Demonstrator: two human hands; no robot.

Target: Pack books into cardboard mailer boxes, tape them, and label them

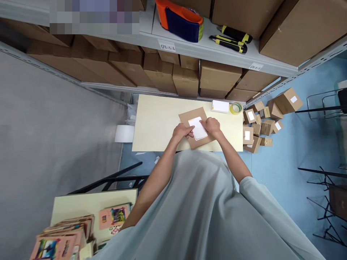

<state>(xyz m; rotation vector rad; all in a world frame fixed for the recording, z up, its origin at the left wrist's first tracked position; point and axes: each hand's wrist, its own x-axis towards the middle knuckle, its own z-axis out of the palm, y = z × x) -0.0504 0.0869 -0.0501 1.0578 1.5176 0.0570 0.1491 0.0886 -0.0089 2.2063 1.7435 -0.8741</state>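
Observation:
A flat brown cardboard parcel (189,115) lies turned at an angle on the pale table, close to my body. On its upper face is a white label (199,129) with a thin yellowish edge. My left hand (183,131) is closed at the label's left edge, its thumb over the paper and fingertips curled below the thumb. Opposite it, my right hand (211,126) is closed, with the thumb at the label's upper right edge and the other fingers folded. Whether the label is fully flat against the cardboard cannot be told.
A white box (220,106) and a yellow tape roll (236,108) stand at the back right of the table (157,122). Beyond, shelves hold cartons, an orange-blue tape dispenser (180,21) and cutters (230,43). Labelled boxes (251,115) crowd the floor at right; magazines (59,242) lie lower left.

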